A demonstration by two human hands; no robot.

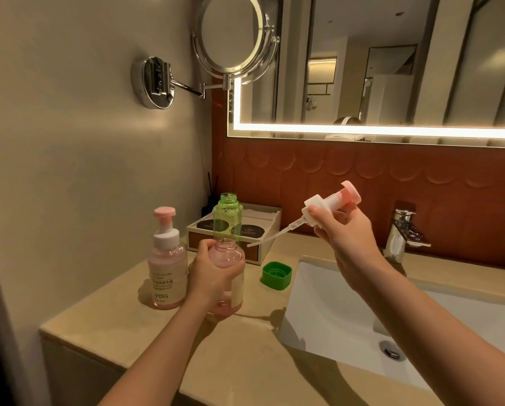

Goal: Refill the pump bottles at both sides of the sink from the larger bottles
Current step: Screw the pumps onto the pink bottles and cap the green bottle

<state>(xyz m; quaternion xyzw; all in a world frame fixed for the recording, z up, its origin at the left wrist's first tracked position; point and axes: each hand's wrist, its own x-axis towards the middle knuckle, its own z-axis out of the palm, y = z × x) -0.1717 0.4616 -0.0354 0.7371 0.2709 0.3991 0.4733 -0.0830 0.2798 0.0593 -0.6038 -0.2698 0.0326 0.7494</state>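
The left hand (213, 273) is wrapped around an uncapped pink bottle (234, 256), holding it upright on the counter (245, 361). The right hand (345, 232) is raised off to the side and pinches the removed pump head (333, 202) in curled fingers. Its dip tube (271, 237) slants down toward the left hand. Just behind the left hand stands an open green bottle (227, 218); its green cap (276, 274) lies between the two hands. A second pump bottle (166, 265) stands just outside the left hand, and the sink (318, 294) lies below the right.
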